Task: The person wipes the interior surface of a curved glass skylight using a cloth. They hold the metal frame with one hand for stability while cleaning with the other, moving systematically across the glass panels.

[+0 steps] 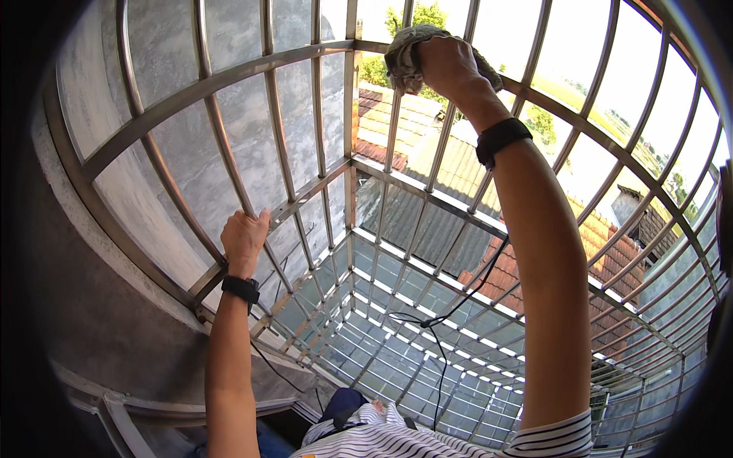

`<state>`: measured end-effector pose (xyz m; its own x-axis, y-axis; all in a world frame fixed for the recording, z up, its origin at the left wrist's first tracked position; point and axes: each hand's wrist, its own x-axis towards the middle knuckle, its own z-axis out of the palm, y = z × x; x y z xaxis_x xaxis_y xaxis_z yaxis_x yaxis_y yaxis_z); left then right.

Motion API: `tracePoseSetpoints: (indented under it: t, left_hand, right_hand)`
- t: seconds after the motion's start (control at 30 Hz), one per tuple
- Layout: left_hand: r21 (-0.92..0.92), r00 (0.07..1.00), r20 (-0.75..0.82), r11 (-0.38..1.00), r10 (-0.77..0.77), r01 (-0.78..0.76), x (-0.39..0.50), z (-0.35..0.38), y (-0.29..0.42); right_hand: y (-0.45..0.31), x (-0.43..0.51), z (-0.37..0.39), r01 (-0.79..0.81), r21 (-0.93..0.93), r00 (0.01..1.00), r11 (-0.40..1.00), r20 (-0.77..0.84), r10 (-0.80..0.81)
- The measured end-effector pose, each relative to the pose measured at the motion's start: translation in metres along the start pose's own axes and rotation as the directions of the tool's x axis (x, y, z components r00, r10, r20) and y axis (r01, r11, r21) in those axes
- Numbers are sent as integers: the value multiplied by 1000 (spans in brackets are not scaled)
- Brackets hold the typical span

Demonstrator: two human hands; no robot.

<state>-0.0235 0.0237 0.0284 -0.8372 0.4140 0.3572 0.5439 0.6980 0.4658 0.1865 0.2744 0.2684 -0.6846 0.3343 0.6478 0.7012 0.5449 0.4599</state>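
Note:
My right hand (pixel 449 63) is raised at the top, closed around a crumpled grey cloth (pixel 405 56). The cloth lies against the upper horizontal rail (pixel 372 46) of a metal bar cage, where a vertical bar meets it. Lower at the left, my left hand (pixel 245 235) grips a vertical metal bar (pixel 223 150) near the middle rail (pixel 312 186). Black bands circle both wrists. Part of the cloth is hidden behind my right hand and fingers.
A black cable (pixel 487 275) hangs in a knotted loop from the middle rail. A grey plastered wall (pixel 240 137) stands behind the left bars. Below me is a barred grid floor (pixel 395 366). Tiled roofs (pixel 607 252) and a corrugated roof (pixel 412 223) lie outside.

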Motion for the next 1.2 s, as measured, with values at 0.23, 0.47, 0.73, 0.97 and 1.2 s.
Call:
tracePoseSetpoints:
  t: [0.23,0.47,0.73,0.97,1.2]
  left_hand:
    - [63,999,-20,998,33,-31,-1,2,-3]
    - [31,1000,-13,999,27,-27,-1,2,-3]
    - [-10,1000,-19,1000,16,-16,1,5,-4]
    - [-2,1000,-21,1000,6,-6,-1,4,-2]
    - [33,999,-27,999,21,-20,-1,2,-2]
  right_hand:
    - [-2,-21,-8,161,-136,975,977,-133,-179]
    - [1,-22,0,180,-77,969,981,-157,-190]
    - [-4,21,19,-12,101,999,995,31,9]
    - [0,24,21,-48,184,998,982,44,41]
    - [2,-2,3,59,55,998,997,-24,-58]
